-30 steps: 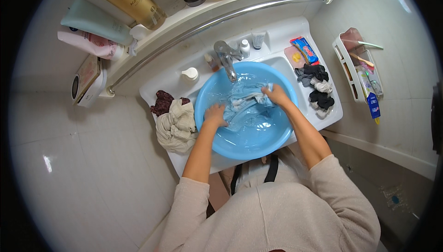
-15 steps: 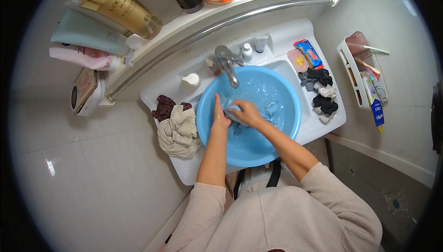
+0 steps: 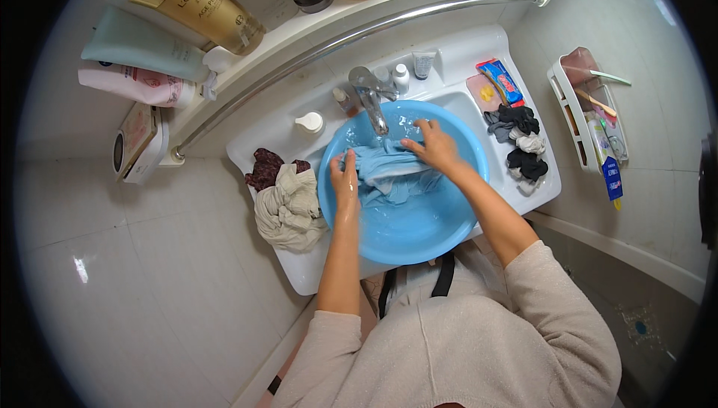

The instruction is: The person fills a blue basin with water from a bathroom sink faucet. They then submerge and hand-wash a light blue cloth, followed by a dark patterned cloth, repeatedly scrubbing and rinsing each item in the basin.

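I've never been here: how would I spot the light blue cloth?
Start at the white sink, then the round blue basin under the faucet. The light blue cloth lies inside, between left hand and right hand. Its folds set it apart from the smooth basin, its colour from the beige cloth outside.
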Demonstrator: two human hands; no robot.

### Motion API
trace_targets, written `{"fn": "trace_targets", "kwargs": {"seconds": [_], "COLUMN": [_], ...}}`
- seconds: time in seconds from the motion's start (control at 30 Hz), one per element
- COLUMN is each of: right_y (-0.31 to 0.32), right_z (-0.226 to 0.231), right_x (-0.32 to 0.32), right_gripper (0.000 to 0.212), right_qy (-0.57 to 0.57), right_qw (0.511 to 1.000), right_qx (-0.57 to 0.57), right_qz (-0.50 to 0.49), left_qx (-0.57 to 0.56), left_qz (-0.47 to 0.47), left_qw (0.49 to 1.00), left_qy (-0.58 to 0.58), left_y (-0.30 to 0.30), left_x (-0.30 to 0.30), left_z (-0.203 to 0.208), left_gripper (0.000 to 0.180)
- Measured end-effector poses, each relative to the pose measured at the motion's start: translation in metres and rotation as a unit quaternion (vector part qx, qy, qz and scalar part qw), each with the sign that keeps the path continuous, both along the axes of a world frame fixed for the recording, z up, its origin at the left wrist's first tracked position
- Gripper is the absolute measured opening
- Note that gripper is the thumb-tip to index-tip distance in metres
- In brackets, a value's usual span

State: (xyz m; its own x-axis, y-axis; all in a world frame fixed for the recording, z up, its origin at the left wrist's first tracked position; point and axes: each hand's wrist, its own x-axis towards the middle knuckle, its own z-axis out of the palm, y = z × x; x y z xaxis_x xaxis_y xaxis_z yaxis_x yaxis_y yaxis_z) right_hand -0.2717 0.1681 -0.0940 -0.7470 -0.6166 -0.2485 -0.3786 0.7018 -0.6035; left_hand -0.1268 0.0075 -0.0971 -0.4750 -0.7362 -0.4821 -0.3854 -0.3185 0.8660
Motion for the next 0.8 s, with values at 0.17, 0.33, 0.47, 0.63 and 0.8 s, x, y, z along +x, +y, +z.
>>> {"fn": "trace_targets", "kwargs": {"seconds": [0.17,0.33,0.47,0.63,0.8], "right_y": [0.032,0.02,0.016,0.032,0.042], "right_z": [-0.026,-0.064,-0.05,0.054,0.127], "right_x": [0.025,0.023,0.019,0.016,0.022], "right_gripper": [0.112,0.09,0.075,0.065,0.059], "right_qy": [0.191,-0.029,-0.333,-0.485,-0.481], "right_qw": [0.941,0.971,0.938,0.841,0.835], "right_qx": [0.142,0.176,-0.051,-0.241,-0.23], "right_qz": [0.239,0.16,-0.086,0.005,0.136], "left_qx": [-0.453,-0.282,0.33,0.499,0.644], "left_qz": [-0.288,-0.39,-0.224,0.023,-0.006], "left_qw": [0.807,0.87,0.916,0.865,0.711], "left_qy": [-0.247,-0.105,-0.039,0.05,0.281], "left_y": [0.014,0.051,0.059,0.063,0.083], "left_x": [0.031,0.031,0.04,0.043,0.027], "left_z": [-0.001,0.021,0.006,-0.01,-0.041], "left_gripper": [0.062,0.061,0.069,0.086,0.092]}}
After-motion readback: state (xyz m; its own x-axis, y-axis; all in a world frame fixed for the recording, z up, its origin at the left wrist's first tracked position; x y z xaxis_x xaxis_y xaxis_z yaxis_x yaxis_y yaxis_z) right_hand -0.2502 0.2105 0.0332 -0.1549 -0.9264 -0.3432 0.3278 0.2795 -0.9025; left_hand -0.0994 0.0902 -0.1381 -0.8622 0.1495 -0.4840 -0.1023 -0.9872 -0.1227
